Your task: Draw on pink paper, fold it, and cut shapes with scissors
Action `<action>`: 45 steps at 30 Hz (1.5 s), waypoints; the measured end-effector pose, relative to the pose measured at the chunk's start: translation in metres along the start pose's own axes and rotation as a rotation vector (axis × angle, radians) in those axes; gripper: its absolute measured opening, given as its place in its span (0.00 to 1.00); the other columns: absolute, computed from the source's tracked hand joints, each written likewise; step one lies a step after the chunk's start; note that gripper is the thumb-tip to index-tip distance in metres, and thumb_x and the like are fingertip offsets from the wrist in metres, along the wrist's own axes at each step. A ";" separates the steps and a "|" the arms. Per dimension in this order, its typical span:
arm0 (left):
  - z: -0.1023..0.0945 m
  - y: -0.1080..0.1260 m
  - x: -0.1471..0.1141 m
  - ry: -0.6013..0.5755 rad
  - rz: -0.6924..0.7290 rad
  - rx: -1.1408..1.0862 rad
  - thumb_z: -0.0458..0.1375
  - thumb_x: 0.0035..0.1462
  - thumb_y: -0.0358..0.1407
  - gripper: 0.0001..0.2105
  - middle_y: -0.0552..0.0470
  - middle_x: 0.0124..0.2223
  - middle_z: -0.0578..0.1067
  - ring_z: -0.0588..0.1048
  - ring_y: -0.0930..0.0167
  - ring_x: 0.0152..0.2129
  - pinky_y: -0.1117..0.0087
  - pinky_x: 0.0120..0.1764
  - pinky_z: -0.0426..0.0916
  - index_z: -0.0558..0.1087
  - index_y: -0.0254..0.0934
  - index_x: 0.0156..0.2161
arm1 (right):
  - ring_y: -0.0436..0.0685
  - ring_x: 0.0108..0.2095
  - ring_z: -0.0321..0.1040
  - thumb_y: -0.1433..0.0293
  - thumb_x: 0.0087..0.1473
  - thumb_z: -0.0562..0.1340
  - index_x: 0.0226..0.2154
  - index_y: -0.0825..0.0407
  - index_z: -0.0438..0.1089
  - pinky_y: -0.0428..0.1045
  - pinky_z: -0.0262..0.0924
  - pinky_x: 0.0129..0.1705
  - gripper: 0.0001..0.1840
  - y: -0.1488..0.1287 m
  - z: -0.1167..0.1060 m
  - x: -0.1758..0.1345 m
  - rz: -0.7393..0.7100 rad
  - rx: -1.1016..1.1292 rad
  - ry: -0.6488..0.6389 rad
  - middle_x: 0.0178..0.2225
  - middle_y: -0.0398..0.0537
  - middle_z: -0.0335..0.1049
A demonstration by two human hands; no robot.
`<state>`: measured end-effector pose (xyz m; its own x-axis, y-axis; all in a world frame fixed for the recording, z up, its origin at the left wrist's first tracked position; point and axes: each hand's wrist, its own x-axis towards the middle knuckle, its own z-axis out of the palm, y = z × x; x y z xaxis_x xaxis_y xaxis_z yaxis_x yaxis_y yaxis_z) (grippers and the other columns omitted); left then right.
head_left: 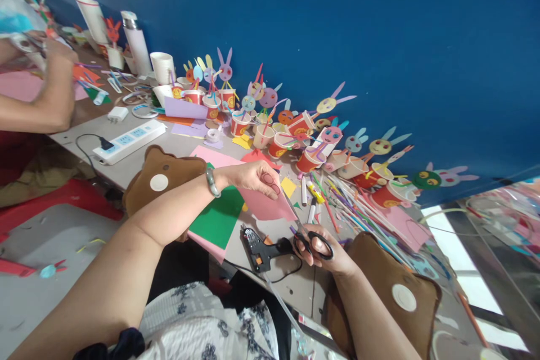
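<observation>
Over our tabletop (177, 143) we hold pink paper (270, 209).
Our left hand (253, 176) pinches it; our right hand (325, 253) curls round the scissors (302, 230) by its edge. Blades (291, 206) so near might nip that first hand or the drawn loops (269, 178).

Right hand (332, 254) hemmed in: black plastic glue gun (258, 253) and thin black cord (291, 278) just left, brown padded pouch with white disc (379, 270) on right. Beyond, row of red-and-white paper cups with rabbit heads (279, 146) blocks toward blue wall (295, 22). Passable: over flat green paper sheet (223, 211); grey desk (181, 140) beside long white power strip (130, 140).
</observation>
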<state>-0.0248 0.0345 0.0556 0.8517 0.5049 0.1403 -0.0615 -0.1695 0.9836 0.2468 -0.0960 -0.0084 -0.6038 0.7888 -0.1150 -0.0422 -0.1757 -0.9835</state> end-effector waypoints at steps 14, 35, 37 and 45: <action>0.001 -0.005 0.000 -0.020 -0.020 0.065 0.71 0.46 0.43 0.16 0.52 0.27 0.74 0.70 0.75 0.26 0.73 0.32 0.63 0.77 0.30 0.30 | 0.44 0.15 0.46 0.44 0.51 0.66 0.27 0.55 0.69 0.45 0.37 0.19 0.29 -0.002 0.001 0.001 -0.014 0.004 -0.011 0.16 0.42 0.64; 0.017 -0.001 0.002 -0.104 -0.097 0.005 0.74 0.38 0.44 0.20 0.53 0.26 0.75 0.68 0.76 0.24 0.75 0.29 0.62 0.78 0.30 0.30 | 0.43 0.14 0.48 0.43 0.53 0.63 0.29 0.56 0.70 0.43 0.37 0.16 0.30 -0.008 0.009 0.003 -0.010 -0.002 -0.009 0.17 0.43 0.66; 0.017 -0.001 0.003 -0.099 -0.093 0.005 0.74 0.38 0.45 0.20 0.53 0.25 0.74 0.68 0.77 0.23 0.75 0.29 0.61 0.78 0.29 0.30 | 0.43 0.13 0.48 0.43 0.53 0.63 0.29 0.56 0.70 0.43 0.36 0.15 0.30 -0.007 0.008 0.003 -0.004 0.001 -0.006 0.17 0.43 0.66; 0.016 -0.002 0.001 -0.081 -0.091 -0.013 0.75 0.36 0.45 0.20 0.52 0.26 0.76 0.69 0.76 0.24 0.74 0.30 0.63 0.77 0.31 0.29 | 0.44 0.13 0.46 0.41 0.51 0.63 0.27 0.53 0.67 0.44 0.37 0.17 0.31 -0.003 0.008 0.003 0.034 0.007 0.033 0.15 0.40 0.62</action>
<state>-0.0150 0.0218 0.0523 0.8932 0.4477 0.0413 0.0118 -0.1150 0.9933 0.2392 -0.0976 -0.0044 -0.5782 0.8014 -0.1528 -0.0281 -0.2068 -0.9780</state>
